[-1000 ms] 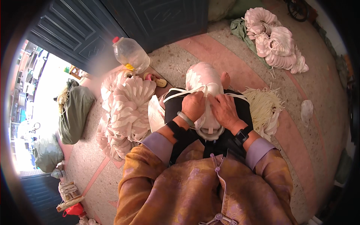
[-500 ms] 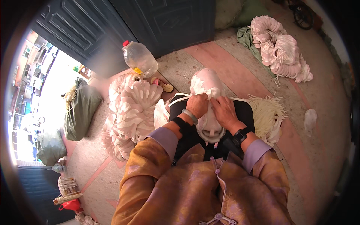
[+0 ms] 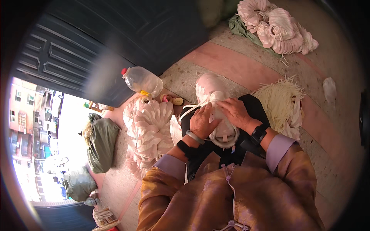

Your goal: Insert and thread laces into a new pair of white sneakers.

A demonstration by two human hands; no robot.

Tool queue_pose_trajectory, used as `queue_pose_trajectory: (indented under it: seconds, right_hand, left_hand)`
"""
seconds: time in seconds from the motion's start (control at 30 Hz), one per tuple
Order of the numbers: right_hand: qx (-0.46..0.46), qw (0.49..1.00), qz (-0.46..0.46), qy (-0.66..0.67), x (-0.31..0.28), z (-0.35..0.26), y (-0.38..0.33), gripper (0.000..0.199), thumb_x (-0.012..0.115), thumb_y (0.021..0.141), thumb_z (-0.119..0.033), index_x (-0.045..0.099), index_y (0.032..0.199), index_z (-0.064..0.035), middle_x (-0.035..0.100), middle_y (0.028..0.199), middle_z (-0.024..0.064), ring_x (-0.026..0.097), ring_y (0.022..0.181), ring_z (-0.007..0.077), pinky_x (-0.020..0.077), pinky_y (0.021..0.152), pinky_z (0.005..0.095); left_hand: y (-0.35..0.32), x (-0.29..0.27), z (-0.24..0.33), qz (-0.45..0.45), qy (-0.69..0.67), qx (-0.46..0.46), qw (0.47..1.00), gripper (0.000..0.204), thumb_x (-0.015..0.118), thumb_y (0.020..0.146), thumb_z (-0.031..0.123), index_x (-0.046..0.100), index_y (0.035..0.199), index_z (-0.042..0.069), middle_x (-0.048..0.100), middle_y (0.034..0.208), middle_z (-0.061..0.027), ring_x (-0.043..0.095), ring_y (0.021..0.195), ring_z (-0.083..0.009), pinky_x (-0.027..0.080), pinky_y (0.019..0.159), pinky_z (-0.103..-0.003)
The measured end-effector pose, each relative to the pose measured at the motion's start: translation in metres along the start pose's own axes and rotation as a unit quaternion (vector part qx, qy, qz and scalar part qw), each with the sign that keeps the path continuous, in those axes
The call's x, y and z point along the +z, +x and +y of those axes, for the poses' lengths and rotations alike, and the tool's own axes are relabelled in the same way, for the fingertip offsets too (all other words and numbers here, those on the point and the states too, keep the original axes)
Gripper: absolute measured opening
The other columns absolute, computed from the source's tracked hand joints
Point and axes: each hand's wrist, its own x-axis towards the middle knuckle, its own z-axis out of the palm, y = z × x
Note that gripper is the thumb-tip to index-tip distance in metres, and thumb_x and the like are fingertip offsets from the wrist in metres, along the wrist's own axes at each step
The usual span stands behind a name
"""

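White shoe under hands, floor beyond toe

2 hands: left, right. 1 white bundle, centre. 1 bangle, 1 watch. 2 heaps of pale pieces: left of centre, upper right. 1 clear bottle. 1 sandal. 2 green sacks, left. 1 strand bundle, right.

The pale bundle looks like matt cloth, the bottle glossy plastic, the jacket softly shiny fabric.
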Motion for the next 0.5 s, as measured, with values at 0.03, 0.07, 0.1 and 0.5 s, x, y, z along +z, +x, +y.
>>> queue_pose_trajectory:
  seconds: [0.03, 0.07, 0.1, 0.5]
  right_hand:
    - [-0.002, 1.0, -0.003, -0.002, -0.002, -0.001, 0.0, 0.03, 0.06, 0.078, -0.018, 0.061, 0.108, -0.0191, 0.056, 0.089, 0.0027, 0.055, 0.087, 0.0242, 0.042, 0.075, 0.0389]
    - [0.002, 1.0, -0.002, -0.002, -0.002, -0.002, 0.001, 0.03, 0.06, 0.078, -0.018, 0.061, 0.108, -0.0191, 0.056, 0.089, 0.0027, 0.055, 0.087, 0.0242, 0.042, 0.075, 0.0389]
    - [0.022, 0.999, -0.019, -0.018, -0.003, -0.004, 0.001, 0.032, 0.062, 0.076, -0.021, 0.061, 0.107, -0.0195, 0.057, 0.089, 0.0022, 0.055, 0.088, 0.0236, 0.04, 0.077, 0.0393]
    - [0.08, 0.994, -0.014, -0.072, 0.002, -0.03, 0.009, 0.048, 0.073, 0.064, -0.028, 0.056, 0.108, -0.0201, 0.058, 0.088, 0.0022, 0.054, 0.089, 0.0232, 0.0314, 0.085, 0.045]
  left_hand:
    - [0.0, -0.001, 0.001, -0.005, 0.017, -0.008, 1.0, 0.07, 0.074, 0.069, 0.03, 0.046, 0.123, -0.005, 0.059, 0.109, -0.0222, 0.058, 0.099, -0.0355, 0.048, 0.082, -0.04]
    - [0.001, -0.002, 0.002, -0.008, 0.017, -0.005, 1.0, 0.07, 0.074, 0.069, 0.03, 0.046, 0.123, -0.005, 0.059, 0.109, -0.0222, 0.058, 0.099, -0.0355, 0.048, 0.082, -0.04]
    - [0.002, -0.003, 0.003, -0.021, 0.012, -0.02, 1.0, 0.067, 0.072, 0.07, 0.029, 0.047, 0.122, -0.005, 0.06, 0.106, -0.0223, 0.059, 0.097, -0.0355, 0.048, 0.08, -0.04]
    - [0.012, 0.006, -0.001, -0.061, 0.029, -0.081, 0.994, 0.021, 0.054, 0.068, 0.011, 0.054, 0.086, 0.0, 0.06, 0.076, -0.0208, 0.059, 0.074, -0.0397, 0.047, 0.067, -0.047]
